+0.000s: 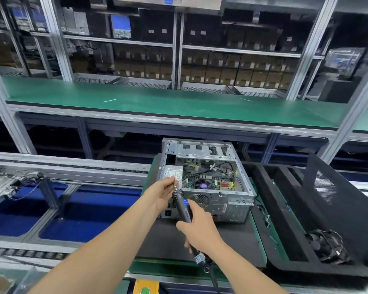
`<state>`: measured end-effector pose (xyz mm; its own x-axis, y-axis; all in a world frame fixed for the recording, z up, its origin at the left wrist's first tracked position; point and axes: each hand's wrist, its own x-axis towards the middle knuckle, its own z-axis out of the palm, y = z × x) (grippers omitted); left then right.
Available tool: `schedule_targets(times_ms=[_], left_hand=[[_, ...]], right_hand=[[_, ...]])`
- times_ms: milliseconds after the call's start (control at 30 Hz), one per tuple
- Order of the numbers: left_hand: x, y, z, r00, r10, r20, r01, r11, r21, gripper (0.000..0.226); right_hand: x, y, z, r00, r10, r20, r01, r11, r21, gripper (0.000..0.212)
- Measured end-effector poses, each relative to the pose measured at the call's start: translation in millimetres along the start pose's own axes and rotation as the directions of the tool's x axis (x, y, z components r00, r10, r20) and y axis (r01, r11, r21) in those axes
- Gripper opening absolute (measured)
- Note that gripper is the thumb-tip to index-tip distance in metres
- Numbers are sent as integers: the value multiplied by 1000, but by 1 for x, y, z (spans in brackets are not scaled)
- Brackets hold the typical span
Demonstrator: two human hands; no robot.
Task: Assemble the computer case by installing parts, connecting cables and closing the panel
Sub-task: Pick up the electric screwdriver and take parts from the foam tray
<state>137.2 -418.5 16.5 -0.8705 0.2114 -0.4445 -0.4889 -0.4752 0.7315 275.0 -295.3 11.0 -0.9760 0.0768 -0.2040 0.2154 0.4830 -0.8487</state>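
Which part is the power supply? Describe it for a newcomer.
Find the open computer case on the dark mat. At its left end sits the power supply: a silver box with a white label, unlike the green motherboard beside it.

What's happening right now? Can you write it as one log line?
right hand: grips screwdriver | left hand: pinches at its tip | computer case: side open, panel not on | phase: readying screwdriver by case
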Motion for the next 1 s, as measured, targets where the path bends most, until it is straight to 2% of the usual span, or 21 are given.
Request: schedule_targets(times_ms=[133, 300, 400, 500, 600, 767, 1000], left_hand=[[-3, -6, 2, 1000, 19, 16, -18, 999, -32, 19], [-6, -9, 1, 1000, 15, -15, -14, 1000, 18, 19], [-10, -9, -2, 1000, -11, -2, 11, 998, 56, 16], [-13, -13, -7, 999, -42, -10, 43, 995, 94, 3], [-17, -17, -14, 998, -36, -43, 39, 996, 78, 6], [-23, -26, -28, 993, -94, -78, 99, 992, 71, 18], [-23, -22, -48, 981, -175, -89, 173, 985, -23, 4]], right_hand=[[-5, -1, 6, 1000, -6, -9, 6, 1000, -19, 78], [-7, 0, 5, 1000, 11, -3, -12, 1000, -11, 78], [-7, 0, 7, 998, 51, 44, -57, 987, 147, 76], [-6, 0, 11, 986, 118, 121, -152, 935, 321, 84], [-8, 0, 20, 972, 154, 176, -212, 897, 387, 81], [-14, 1, 43, 951, 167, 259, -282, 810, 515, 48], [-16, 8, 70, 949, 161, 270, -289, 784, 550, 50]])
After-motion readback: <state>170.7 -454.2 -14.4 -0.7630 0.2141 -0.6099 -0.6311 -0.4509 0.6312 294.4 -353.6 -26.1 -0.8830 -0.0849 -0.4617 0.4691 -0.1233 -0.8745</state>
